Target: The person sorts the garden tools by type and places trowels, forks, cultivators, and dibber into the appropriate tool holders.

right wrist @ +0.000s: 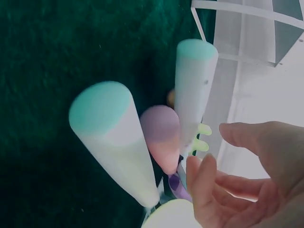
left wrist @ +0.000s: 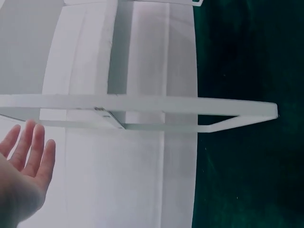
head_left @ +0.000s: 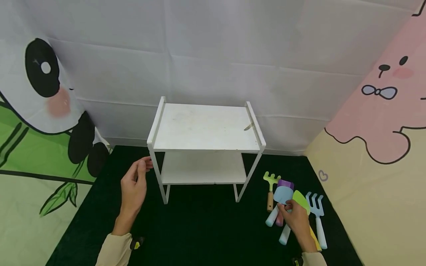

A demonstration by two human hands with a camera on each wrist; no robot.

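Observation:
My right hand (head_left: 295, 218) hovers over a cluster of garden hand tools, its thumb and fingertips close to the lower edge of a light blue shovel (head_left: 283, 194). In the right wrist view a gap shows between thumb and fingers (right wrist: 205, 185), with nothing pinched there. Under the blue shovel lies a purple shovel (head_left: 286, 183) with a pink handle (right wrist: 161, 135). A green trowel (head_left: 301, 201) is partly behind the hand; a white handle with a teal end (right wrist: 114, 137) lies nearby. My left hand (head_left: 134, 186) is raised beside the white shelf's left frame (head_left: 155, 127), fingers relaxed and holding nothing.
A two-tier white shelf (head_left: 206, 125) stands at the back centre on dark green cloth (head_left: 199, 229). Around the cluster lie a green rake (head_left: 271, 181) with a wooden handle, a light blue fork (head_left: 317, 210) and a yellow piece (head_left: 315, 240). Printed cloth walls enclose the sides.

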